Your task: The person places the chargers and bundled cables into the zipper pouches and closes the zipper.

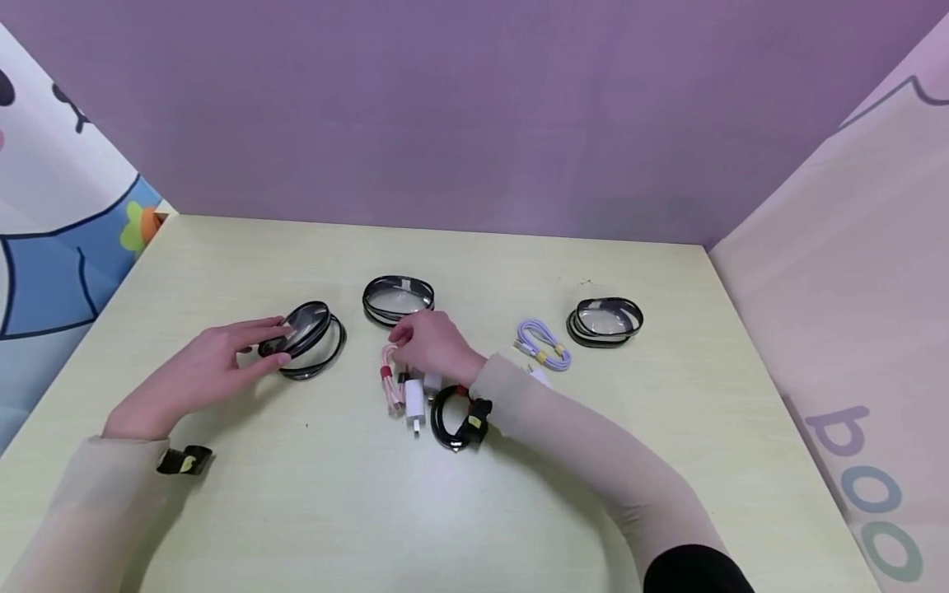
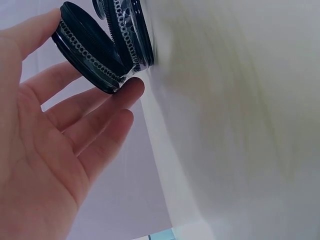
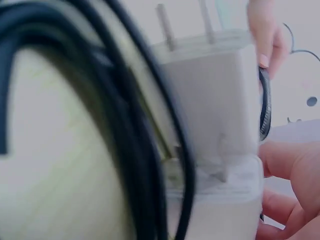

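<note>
My left hand (image 1: 200, 362) holds a round clear zip case (image 1: 307, 329) with black trim at the left of the table. In the left wrist view its lid (image 2: 87, 47) stands tilted open, thumb on the rim and fingers behind. My right hand (image 1: 433, 344) is low over the middle, fingers bent down beside a pink cable (image 1: 390, 383) with a red tie. Whether its fingertips grip anything, I cannot tell. Below it lie a white charger plug (image 1: 414, 399) and a coiled black cable (image 1: 442, 420); both loom large in the right wrist view.
Behind my right hand stands a second clear zip case (image 1: 396, 290), and a third case (image 1: 605, 319) is at the right. Between them lie a lilac cable (image 1: 544, 344) with yellow ties and a white piece (image 1: 539, 376) partly behind my sleeve. A purple panel (image 1: 445, 115) closes the back.
</note>
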`<action>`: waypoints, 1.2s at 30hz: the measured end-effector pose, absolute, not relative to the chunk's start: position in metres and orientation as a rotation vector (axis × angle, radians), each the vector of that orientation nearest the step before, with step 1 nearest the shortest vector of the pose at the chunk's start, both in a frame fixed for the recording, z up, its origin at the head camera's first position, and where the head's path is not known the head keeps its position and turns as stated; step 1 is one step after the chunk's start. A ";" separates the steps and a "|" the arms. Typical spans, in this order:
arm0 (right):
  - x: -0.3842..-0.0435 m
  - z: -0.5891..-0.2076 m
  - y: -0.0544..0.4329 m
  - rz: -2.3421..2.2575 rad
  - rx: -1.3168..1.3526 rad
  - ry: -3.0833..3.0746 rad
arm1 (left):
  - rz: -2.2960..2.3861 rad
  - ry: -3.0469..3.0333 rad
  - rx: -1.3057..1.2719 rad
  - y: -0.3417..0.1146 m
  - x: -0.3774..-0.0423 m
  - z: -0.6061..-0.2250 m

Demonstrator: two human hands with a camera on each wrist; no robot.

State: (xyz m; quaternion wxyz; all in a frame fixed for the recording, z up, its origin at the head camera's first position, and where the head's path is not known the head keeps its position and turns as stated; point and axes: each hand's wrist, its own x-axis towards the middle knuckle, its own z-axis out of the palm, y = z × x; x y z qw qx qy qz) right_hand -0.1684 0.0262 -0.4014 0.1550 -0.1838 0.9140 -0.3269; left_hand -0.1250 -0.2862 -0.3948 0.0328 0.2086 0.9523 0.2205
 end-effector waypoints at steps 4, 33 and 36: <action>-0.169 -0.402 0.031 -1.084 -0.472 2.545 | 0.732 2.922 0.663 -0.285 -0.124 -0.395; -0.171 -0.399 0.013 -1.555 -0.129 2.170 | 0.762 2.924 0.761 -0.266 -0.112 -0.398; -0.170 -0.398 0.009 -1.557 -0.113 2.152 | 0.773 2.913 0.756 -0.265 -0.111 -0.397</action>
